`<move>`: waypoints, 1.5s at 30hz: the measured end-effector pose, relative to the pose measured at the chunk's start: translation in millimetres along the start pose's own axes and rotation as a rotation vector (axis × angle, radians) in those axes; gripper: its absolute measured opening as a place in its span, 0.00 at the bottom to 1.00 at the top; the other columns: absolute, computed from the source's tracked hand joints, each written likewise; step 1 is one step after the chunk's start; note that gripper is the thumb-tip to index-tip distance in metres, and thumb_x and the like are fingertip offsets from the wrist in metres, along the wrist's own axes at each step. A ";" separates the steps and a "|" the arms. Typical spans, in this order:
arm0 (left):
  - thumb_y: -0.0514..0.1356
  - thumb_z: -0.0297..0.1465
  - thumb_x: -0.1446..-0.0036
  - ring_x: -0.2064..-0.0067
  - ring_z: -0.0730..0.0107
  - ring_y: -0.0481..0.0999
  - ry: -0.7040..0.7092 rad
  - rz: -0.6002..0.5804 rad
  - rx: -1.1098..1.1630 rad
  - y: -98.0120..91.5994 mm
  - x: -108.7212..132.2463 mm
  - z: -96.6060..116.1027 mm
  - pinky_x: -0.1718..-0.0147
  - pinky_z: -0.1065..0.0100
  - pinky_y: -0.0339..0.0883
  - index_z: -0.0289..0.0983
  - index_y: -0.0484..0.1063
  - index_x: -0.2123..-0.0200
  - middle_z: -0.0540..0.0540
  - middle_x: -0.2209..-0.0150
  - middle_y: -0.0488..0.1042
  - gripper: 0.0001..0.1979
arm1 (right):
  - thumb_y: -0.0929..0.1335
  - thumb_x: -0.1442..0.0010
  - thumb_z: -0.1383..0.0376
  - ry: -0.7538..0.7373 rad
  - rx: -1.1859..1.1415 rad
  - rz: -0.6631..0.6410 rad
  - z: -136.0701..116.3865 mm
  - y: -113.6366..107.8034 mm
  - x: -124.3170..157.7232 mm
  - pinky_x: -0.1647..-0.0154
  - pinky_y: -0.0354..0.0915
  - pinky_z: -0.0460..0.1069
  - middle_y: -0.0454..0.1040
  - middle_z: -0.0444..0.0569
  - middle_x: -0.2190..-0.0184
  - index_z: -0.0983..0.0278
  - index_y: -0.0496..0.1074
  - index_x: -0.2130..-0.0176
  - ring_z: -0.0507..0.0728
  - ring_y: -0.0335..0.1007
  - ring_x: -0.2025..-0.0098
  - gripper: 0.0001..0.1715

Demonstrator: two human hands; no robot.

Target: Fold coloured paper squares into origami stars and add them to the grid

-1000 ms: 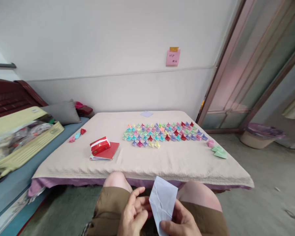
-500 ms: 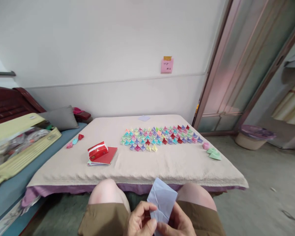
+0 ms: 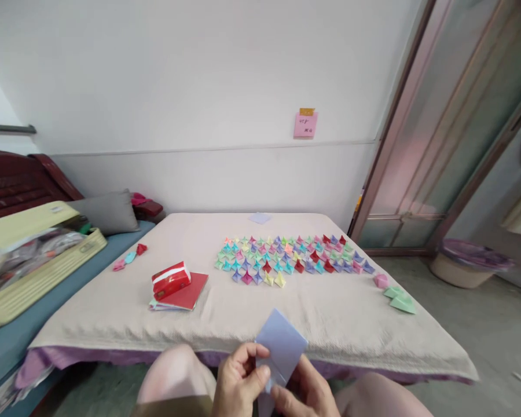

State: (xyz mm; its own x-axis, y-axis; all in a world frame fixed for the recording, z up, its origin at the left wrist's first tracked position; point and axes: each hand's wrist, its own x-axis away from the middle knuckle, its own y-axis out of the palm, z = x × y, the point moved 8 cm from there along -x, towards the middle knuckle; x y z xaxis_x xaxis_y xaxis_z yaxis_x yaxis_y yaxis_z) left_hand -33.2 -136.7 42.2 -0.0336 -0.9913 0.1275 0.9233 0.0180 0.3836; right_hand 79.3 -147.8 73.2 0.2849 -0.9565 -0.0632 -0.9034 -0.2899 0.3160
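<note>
Low in the head view, both my hands hold a pale lilac sheet of paper (image 3: 280, 346), folded into a long strip that rises above my fingers. My left hand (image 3: 238, 382) pinches its left edge with thumb and fingertips. My right hand (image 3: 306, 394) grips its lower right part, fingers curled. Both hover over my knees, in front of the near edge of a low table with a beige cloth (image 3: 330, 315). On the cloth lie several small folded paper pieces in many colours (image 3: 286, 258), set out in rows.
A red packet (image 3: 171, 279) lies on a red-topped paper stack (image 3: 191, 292) at the table's left. Green and pink folded pieces (image 3: 395, 292) sit at the right. A yellow case (image 3: 39, 260) rests on a blue bed at left. A basin (image 3: 471, 263) stands by the glass door.
The paper went from a wider creased shape to a narrower folded strip, and my hands closed in on it. The camera tilted and shifted, so the table sits lower in view.
</note>
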 end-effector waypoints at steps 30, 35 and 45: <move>0.66 0.20 0.59 0.69 0.71 0.75 -0.164 0.049 0.243 -0.8 -146.0 11.5 0.66 0.70 0.66 0.33 0.75 0.63 0.49 0.71 0.76 0.16 | 0.69 0.54 0.75 -0.162 0.371 0.096 -16.8 -96.7 -123.9 0.64 0.67 0.50 0.81 0.45 0.68 0.55 0.82 0.67 0.60 0.74 0.65 0.17; 0.65 0.22 0.55 0.65 0.65 0.77 -0.235 -0.042 0.338 13.5 -140.9 -5.3 0.65 0.68 0.68 0.31 0.76 0.61 0.41 0.66 0.80 0.14 | 0.67 0.53 0.77 -0.220 0.468 0.096 -11.7 -91.0 -121.2 0.61 0.68 0.50 0.82 0.46 0.63 0.52 0.81 0.64 0.62 0.76 0.61 0.24; 0.61 0.22 0.54 0.72 0.67 0.74 -0.239 -0.211 -0.074 26.2 -130.6 8.1 0.70 0.69 0.63 0.30 0.79 0.64 0.45 0.73 0.79 0.12 | 0.71 0.47 0.61 0.108 0.178 0.130 5.2 -103.2 -129.5 0.73 0.59 0.48 0.72 0.44 0.78 0.64 0.74 0.62 0.54 0.65 0.75 0.12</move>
State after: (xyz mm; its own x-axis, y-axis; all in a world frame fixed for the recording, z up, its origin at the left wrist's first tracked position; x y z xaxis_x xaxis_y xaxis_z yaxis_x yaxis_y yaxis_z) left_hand -7.7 -5.6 43.1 -0.3077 -0.9133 0.2669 0.9115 -0.2025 0.3580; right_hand 133.9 5.8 43.9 0.1861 -0.9799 0.0721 -0.9743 -0.1746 0.1423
